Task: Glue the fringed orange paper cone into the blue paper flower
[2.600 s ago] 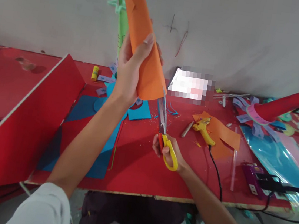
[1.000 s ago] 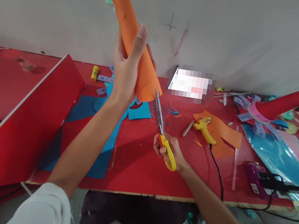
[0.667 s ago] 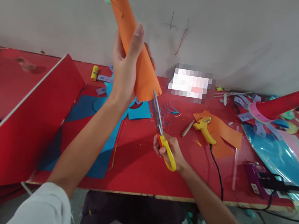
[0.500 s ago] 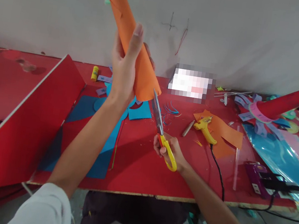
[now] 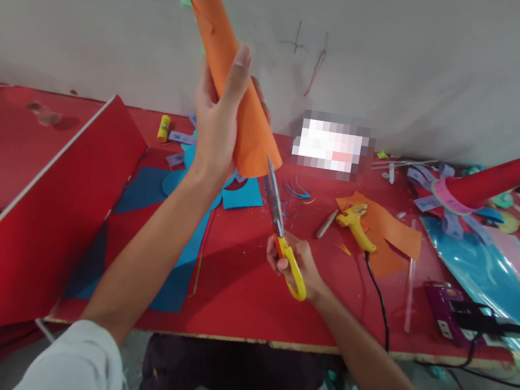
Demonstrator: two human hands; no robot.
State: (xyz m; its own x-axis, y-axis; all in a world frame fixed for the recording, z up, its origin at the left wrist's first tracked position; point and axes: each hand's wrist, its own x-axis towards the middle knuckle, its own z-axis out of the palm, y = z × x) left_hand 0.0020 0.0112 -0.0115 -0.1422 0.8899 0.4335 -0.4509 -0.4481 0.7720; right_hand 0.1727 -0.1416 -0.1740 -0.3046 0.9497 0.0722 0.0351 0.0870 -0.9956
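Note:
A long orange paper cone (image 5: 254, 135) slants across the head view, its wide end toward me and its narrow end leaving the top edge. My left hand (image 5: 221, 111) is wrapped around it, thumb along the near side. In my right hand (image 5: 296, 259) are scissors (image 5: 292, 268) with yellow handles, blades pointing up and away. The blade tips meet the rim of the cone's wide end; whether they are cutting into the paper I cannot tell. Under my left forearm lie blue paper sheets (image 5: 140, 193) and cut blue pieces (image 5: 243, 196) on the red table (image 5: 237, 283).
A yellow glue gun (image 5: 357, 226) with a black cord rests on orange paper (image 5: 389, 230). A red board (image 5: 53, 203) stands at left near a glue stick (image 5: 164, 128). At right are a red cone (image 5: 512, 171), blue plastic film (image 5: 470, 259) and a purple power strip (image 5: 448, 311).
Almost nothing differs. The cone's wide end and my left hand have shifted very slightly right; the scissors stay at its rim.

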